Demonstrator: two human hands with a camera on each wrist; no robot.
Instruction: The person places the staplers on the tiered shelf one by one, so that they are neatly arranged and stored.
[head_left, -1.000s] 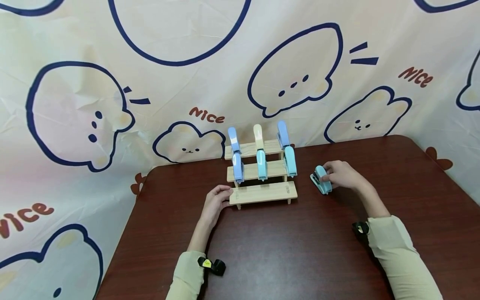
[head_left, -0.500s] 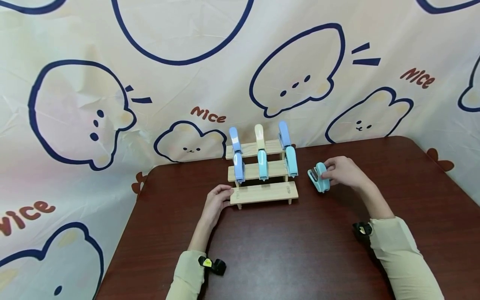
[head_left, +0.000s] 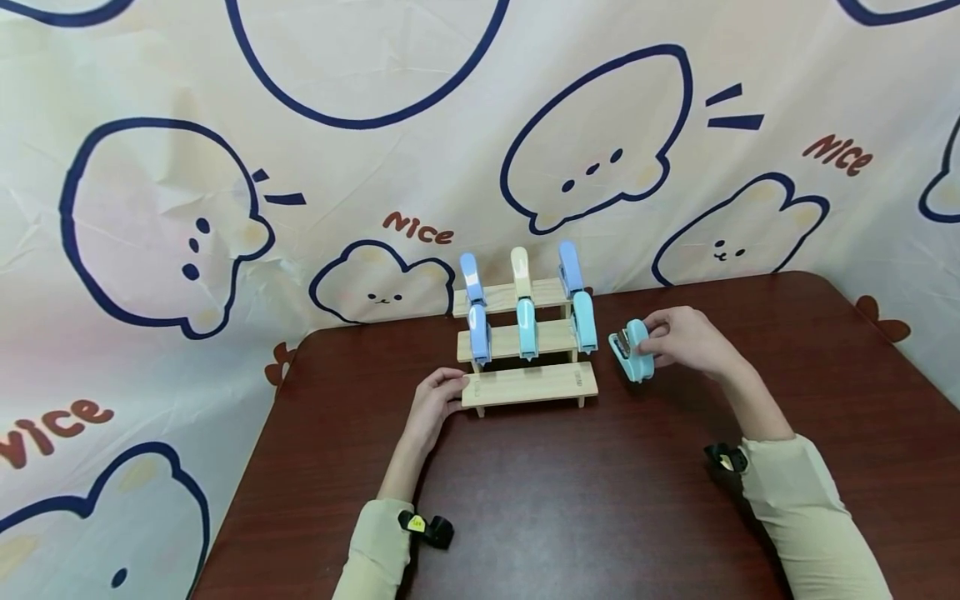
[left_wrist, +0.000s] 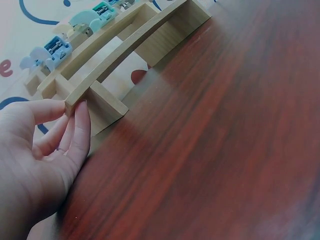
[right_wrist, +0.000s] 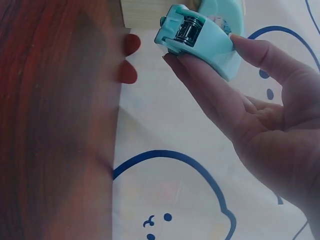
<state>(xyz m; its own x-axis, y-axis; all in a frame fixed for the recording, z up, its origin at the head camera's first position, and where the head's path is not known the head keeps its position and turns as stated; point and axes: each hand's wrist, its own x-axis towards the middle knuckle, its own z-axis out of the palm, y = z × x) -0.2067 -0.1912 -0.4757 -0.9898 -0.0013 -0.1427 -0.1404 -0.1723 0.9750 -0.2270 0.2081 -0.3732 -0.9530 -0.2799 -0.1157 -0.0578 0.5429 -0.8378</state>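
My right hand (head_left: 686, 340) holds a small teal stapler (head_left: 637, 354) between thumb and fingers, to the right of a three-step wooden rack (head_left: 528, 385). In the right wrist view, the dark metal part inside the stapler (right_wrist: 205, 37) shows, with the thumb on one side and fingers under the other. My left hand (head_left: 433, 402) pinches the left end of the rack's lowest step, and the left wrist view shows thumb and fingertips on that board (left_wrist: 80, 97). The middle step bears a blue stapler (head_left: 479, 333) and two teal ones (head_left: 527, 329); the lowest has none on it.
On the top step stand two blue staplers (head_left: 570, 267) and a cream one (head_left: 521, 273). The dark red-brown table (head_left: 570, 492) runs back to a printed cloth (head_left: 420, 167) close behind the rack. Black wrist cameras (head_left: 427, 529) sit at both sleeves.
My right hand has moved a little left and away from me with the stapler, nearer the rack, and turned it slightly. The left hand keeps its grip on the rack.
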